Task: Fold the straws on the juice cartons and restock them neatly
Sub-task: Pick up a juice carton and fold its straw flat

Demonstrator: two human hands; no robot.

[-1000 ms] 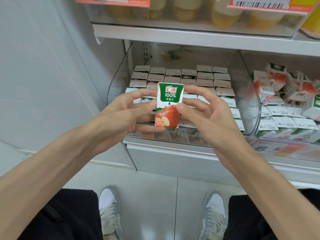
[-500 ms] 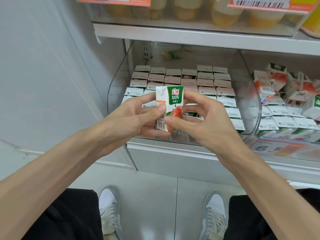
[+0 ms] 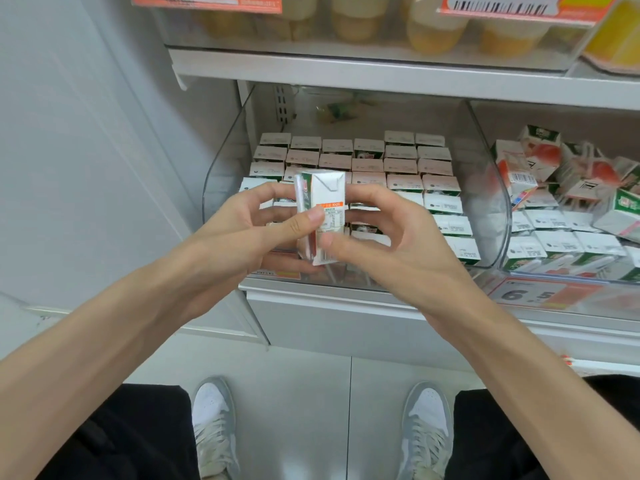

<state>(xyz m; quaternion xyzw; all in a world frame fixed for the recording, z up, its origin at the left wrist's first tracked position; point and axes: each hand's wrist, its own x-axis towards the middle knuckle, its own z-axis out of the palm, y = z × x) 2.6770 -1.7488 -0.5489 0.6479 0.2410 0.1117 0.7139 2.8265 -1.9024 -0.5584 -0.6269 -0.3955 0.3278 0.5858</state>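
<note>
Since a second ago the juice carton [image 3: 327, 192] has turned in my grip. Its apple front, which faced me then, now points off to my left, and the white side panel with the small printed table looks up at me. Both hands have also closed in a little tighter around it.

My left hand [image 3: 256, 233] grips the carton from its left side, fingers curled behind it and the thumb pressed flat on the panel facing me. My right hand [image 3: 391, 244] holds the other side, thumb tip on the lower part of that panel and the fingers bent round the back. The carton stands upright between them, with its folded top seam uppermost. I cannot make out the straw (it may be the pale strip along the left edge, but that part is blurred).

I hold the carton in the air in front of the clear bin [image 3: 225, 161], just over its front lip and touching none of it. Inside the clear bin the packed cartons [image 3: 401, 168] stand in straight rows, tops up. Just to the right of the clear bin sits a second bin [image 3: 502, 216], where the loose cartons [image 3: 554, 188] lie tumbled at all angles. An orange price tag [image 3: 540, 296] hangs below that second bin. On the shelf above the clear bin stand yellow drink cups [image 3: 433, 29]. Well below it, my grey and white shoes [image 3: 214, 427] rest on the pale floor.
</note>
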